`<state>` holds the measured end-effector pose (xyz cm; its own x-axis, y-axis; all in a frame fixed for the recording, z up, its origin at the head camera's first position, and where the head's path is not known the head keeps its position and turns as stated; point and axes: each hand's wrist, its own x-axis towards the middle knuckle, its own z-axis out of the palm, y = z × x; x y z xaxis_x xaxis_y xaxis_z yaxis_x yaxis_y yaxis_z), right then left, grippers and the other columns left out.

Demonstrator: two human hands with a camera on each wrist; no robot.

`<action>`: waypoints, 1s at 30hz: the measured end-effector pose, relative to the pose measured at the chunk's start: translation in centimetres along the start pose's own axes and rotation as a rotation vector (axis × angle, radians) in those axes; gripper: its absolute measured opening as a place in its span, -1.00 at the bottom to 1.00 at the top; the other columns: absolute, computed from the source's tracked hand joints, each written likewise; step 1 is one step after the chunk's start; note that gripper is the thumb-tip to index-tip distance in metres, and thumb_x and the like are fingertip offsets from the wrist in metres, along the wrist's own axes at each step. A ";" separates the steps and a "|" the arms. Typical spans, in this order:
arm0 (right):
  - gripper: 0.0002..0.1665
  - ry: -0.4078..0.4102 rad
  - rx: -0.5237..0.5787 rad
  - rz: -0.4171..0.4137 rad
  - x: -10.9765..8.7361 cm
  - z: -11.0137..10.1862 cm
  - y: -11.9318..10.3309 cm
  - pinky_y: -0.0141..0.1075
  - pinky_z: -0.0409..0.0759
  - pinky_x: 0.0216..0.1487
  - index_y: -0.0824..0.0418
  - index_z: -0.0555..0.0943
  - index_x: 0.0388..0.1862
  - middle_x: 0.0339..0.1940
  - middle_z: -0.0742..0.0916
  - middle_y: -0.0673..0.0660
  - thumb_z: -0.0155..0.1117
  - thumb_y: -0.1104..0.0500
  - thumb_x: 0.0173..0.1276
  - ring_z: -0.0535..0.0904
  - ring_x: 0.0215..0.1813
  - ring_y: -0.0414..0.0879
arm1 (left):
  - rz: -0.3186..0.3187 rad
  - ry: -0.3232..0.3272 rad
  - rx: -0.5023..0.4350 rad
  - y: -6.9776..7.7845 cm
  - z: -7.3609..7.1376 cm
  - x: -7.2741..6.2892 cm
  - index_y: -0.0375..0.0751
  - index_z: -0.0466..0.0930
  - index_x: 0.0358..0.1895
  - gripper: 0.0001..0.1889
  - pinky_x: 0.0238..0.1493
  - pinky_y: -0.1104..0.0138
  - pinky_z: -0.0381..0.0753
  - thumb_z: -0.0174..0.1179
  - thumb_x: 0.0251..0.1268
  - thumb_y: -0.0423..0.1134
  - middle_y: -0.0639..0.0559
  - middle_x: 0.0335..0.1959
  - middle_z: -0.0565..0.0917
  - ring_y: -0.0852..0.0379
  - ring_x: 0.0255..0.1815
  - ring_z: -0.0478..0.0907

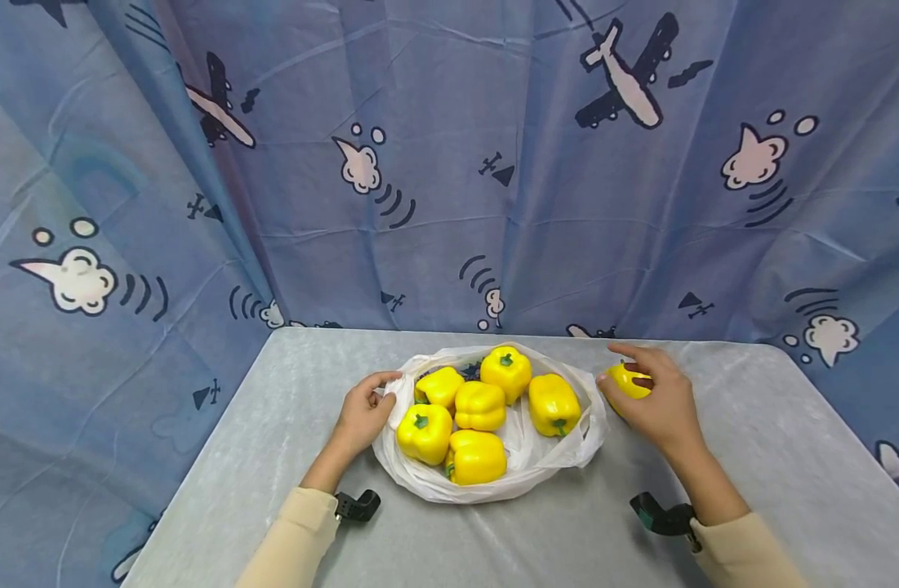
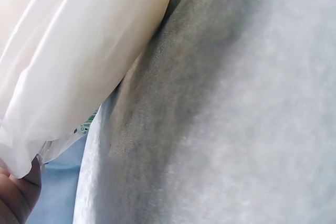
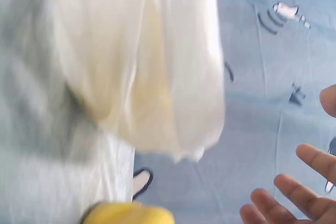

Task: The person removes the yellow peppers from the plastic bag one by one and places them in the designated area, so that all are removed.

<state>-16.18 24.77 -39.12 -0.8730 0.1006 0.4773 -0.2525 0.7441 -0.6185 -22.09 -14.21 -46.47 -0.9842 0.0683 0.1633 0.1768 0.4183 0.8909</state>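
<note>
A white plastic bag (image 1: 486,492) lies wide open on the table, its rim rolled out in a loose ring. Inside are several yellow bell peppers (image 1: 480,406), some with green stems showing. My left hand (image 1: 364,412) pinches the bag's left rim; in the left wrist view a finger (image 2: 23,195) is at the plastic edge. Just right of the bag, another yellow bell pepper (image 1: 627,381) is on the table, partly hidden behind my right hand (image 1: 658,400). That hand hovers over it with fingers spread; the right wrist view shows the fingers (image 3: 299,192) apart from the pepper (image 3: 128,214).
Something small and dark (image 1: 471,371) shows at the back inside the bag, among the peppers. A grey-white cloth covers the table (image 1: 273,457). Behind its far edge hangs a blue curtain (image 1: 449,204) with airplane prints.
</note>
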 end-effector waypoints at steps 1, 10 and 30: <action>-0.46 0.007 0.007 -0.017 -0.2 0.2 -0.3 0.17 0.60 -0.03 0.19 0.59 0.16 0.09 0.61 0.28 0.40 0.15 0.16 0.60 -0.02 0.22 | -0.001 -0.001 0.000 0.0 0.0 0.0 -0.08 0.61 0.11 -0.65 -0.67 0.48 0.29 0.08 0.28 -0.37 -0.15 -0.05 0.54 0.24 -0.66 0.29; -0.51 -0.042 0.110 -0.103 -1.7 2.1 -3.3 -0.21 0.70 -0.19 0.15 0.64 0.07 -0.02 0.66 0.14 0.46 0.20 0.10 0.63 -0.10 0.09 | -0.014 -0.008 -0.001 0.0 0.1 -0.1 -0.05 0.61 0.11 -0.65 -0.69 0.47 0.27 0.08 0.29 -0.35 -0.16 -0.05 0.54 0.24 -0.67 0.27; -0.44 -0.239 0.111 -0.086 -3.4 8.1 -6.8 -0.15 0.62 -0.21 0.01 0.61 0.08 0.08 0.64 0.02 0.50 0.04 0.04 0.56 -0.02 -0.04 | -0.008 0.001 -0.010 0.1 0.0 -0.3 -0.07 0.61 0.11 -0.65 -0.67 0.48 0.30 0.08 0.28 -0.35 -0.17 -0.04 0.54 0.25 -0.66 0.29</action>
<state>-14.93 14.01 -41.61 -0.9169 -0.1283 0.3779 -0.3622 0.6650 -0.6531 -21.81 -14.22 -46.40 -0.9855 0.0638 0.1571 0.1694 0.4096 0.8964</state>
